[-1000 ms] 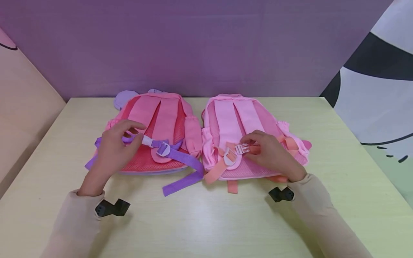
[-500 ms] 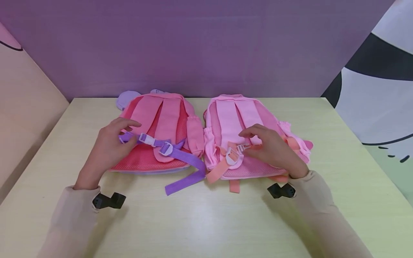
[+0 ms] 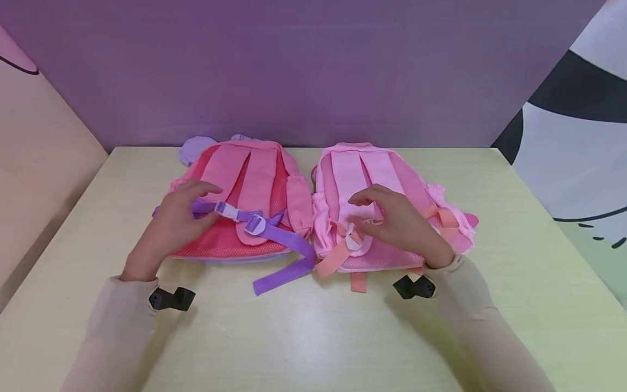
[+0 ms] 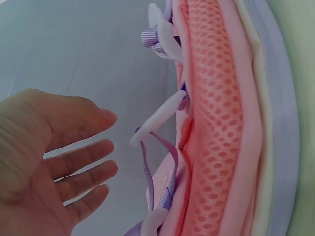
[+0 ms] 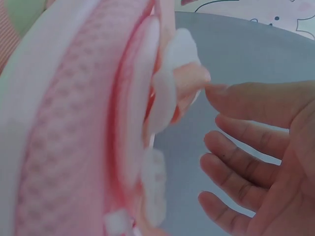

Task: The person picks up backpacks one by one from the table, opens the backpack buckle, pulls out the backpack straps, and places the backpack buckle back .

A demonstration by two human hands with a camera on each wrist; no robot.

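Two small backpacks lie back side up, side by side: a coral one (image 3: 210, 247) and a light pink one (image 3: 377, 261). Across the coral one runs a purple strap (image 3: 286, 239) with a joined white buckle (image 3: 227, 211) and a white adjuster (image 3: 256, 225). My left hand (image 3: 178, 223) hovers beside that buckle, fingers loosely curved, and the left wrist view shows a gap to it. My right hand (image 3: 399, 226) is over the pink backpack and partly hides its white pronged buckle. Its thumb (image 5: 229, 96) is right at the orange strap (image 5: 192, 81) in the white adjuster (image 5: 165, 101).
The backpacks stand at the far side of a pale wooden table (image 3: 303, 337), against a purple wall (image 3: 313, 71). Free ends of the purple and orange straps hang onto the tabletop between and before them. A lilac round ear (image 3: 196, 149) sticks out behind the coral backpack.
My right hand has let go of the pronged buckle and moved left toward the orange strap's adjuster. My left hand has come off the purple strap's buckle and stays near it.
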